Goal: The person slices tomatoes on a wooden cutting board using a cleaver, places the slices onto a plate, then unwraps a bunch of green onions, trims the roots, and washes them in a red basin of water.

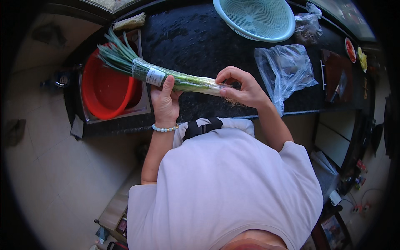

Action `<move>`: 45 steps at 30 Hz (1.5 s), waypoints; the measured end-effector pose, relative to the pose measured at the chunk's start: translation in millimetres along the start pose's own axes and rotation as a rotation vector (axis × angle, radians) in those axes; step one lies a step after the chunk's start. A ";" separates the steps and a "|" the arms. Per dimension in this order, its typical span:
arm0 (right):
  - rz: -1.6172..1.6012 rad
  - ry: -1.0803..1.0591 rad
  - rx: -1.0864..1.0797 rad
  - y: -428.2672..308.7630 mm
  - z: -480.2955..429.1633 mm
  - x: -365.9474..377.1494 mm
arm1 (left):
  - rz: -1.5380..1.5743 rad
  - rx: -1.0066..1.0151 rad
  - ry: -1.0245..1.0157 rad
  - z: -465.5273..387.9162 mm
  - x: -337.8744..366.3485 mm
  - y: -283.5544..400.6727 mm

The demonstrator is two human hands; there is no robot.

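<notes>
A bundle of green onions (187,82) in clear plastic wrap spans the space between my hands, over the black countertop. My left hand (166,101) grips it near the middle, thumb beside a white label (155,77) that bears print. At the white root end, the thumb and fingers of my right hand (242,87) pinch the bundle, with stringy roots (234,101) showing just below. The dark green tops (117,54) reach left, above a red plastic basin (93,90) that sits in the metal sink (145,103).
A light blue colander (256,18) stands at the back. To the right lie a crumpled clear plastic bag (286,70), a tied bag (308,26), and a cutting board (332,67) bearing a knife (339,87). A loofah-like scrubber (129,22) rests behind the sink.
</notes>
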State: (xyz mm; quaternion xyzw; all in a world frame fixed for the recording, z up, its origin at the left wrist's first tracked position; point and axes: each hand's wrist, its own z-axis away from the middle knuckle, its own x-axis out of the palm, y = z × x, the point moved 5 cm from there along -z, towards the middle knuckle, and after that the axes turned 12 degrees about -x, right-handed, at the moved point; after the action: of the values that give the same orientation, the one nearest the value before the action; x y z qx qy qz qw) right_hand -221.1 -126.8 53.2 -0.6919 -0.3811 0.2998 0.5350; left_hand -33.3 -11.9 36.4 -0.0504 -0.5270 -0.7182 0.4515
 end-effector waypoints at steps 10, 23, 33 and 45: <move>0.126 0.065 0.129 -4.7 4.1 4.6 | 0.090 -0.076 -0.101 6.9 16.0 3.1; 0.180 0.072 0.165 -0.8 5.1 1.4 | 0.015 -0.037 -0.134 13.8 13.0 7.4; 0.287 0.008 0.090 -10.4 -8.2 15.1 | -0.104 -0.020 -0.119 17.3 16.6 9.3; 0.030 0.189 0.032 -5.5 -13.2 10.9 | -0.140 -0.037 -0.215 14.5 20.8 6.2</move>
State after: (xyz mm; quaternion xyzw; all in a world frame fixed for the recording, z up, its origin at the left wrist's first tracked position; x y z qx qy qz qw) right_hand -205.6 -123.5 61.7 -0.7141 -0.3136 0.2472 0.5750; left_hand -47.0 -12.9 58.5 -0.0984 -0.5613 -0.7480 0.3401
